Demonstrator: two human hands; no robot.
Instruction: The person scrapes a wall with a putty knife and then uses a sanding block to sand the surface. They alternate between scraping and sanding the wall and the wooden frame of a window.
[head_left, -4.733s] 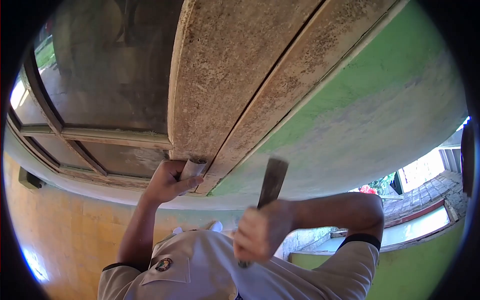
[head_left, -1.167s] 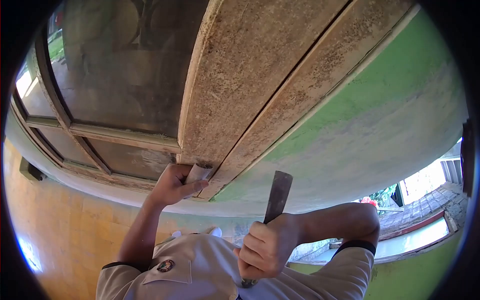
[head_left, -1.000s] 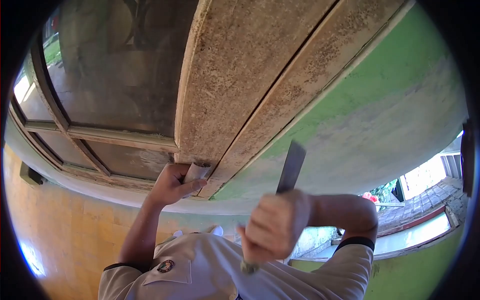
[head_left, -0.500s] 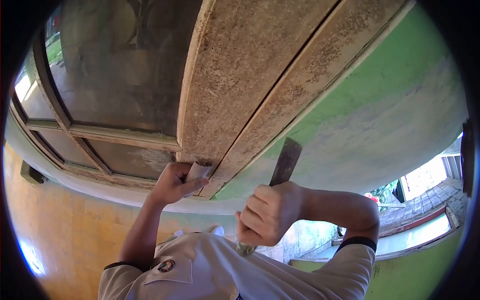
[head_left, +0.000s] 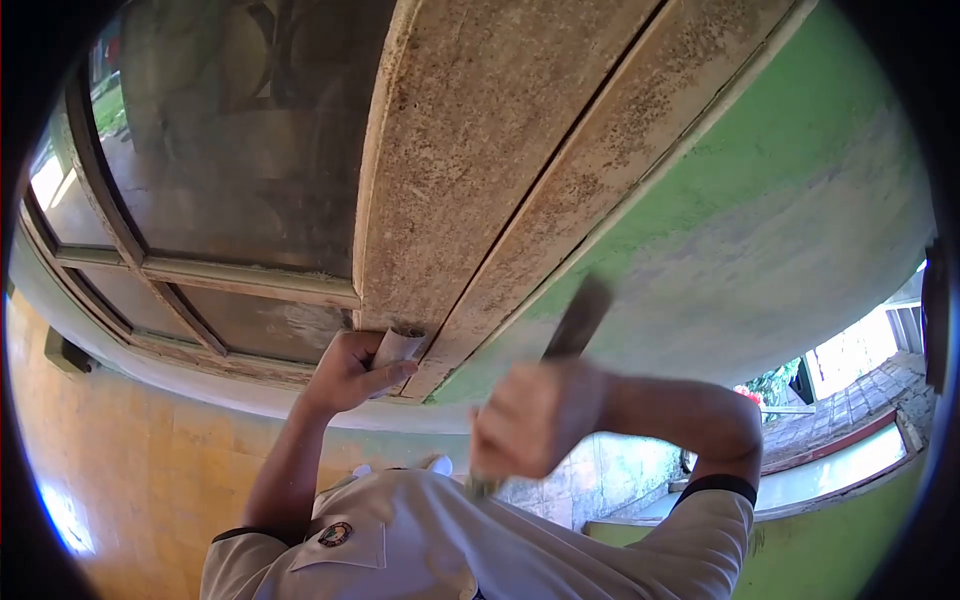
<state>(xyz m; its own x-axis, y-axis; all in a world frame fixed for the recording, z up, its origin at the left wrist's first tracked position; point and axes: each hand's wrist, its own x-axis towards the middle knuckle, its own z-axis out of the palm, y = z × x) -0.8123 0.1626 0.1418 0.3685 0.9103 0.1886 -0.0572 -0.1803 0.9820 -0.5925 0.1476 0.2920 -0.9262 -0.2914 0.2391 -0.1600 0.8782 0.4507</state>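
Observation:
My left hand (head_left: pixel 357 370) is closed around a curled greyish sheet (head_left: pixel 399 345), which looks like sandpaper, against the lower part of the weathered wooden frame (head_left: pixel 440 190). In my right hand (head_left: pixel 535 415), blurred by motion, is a scraper (head_left: pixel 577 318) with a flat, dark, square-ended blade. Its blade points up in front of the green wall (head_left: pixel 690 255), just right of the frame's edge. The blur hides whether blade and wall touch. The handle is mostly covered by my fingers; its lower end shows beneath them.
To the left are window panes (head_left: pixel 240 170) divided by wooden bars (head_left: pixel 245 282). Yellowish floor (head_left: pixel 170 440) lies below, with a dark block (head_left: pixel 66 348) near the wall's base. At the right, a ledge (head_left: pixel 815 475) runs by a bright opening (head_left: pixel 850 350).
My right hand and the scraper have shifted slightly and are now smeared by motion. My left hand keeps its grip on the curled sheet in nearly the same place.

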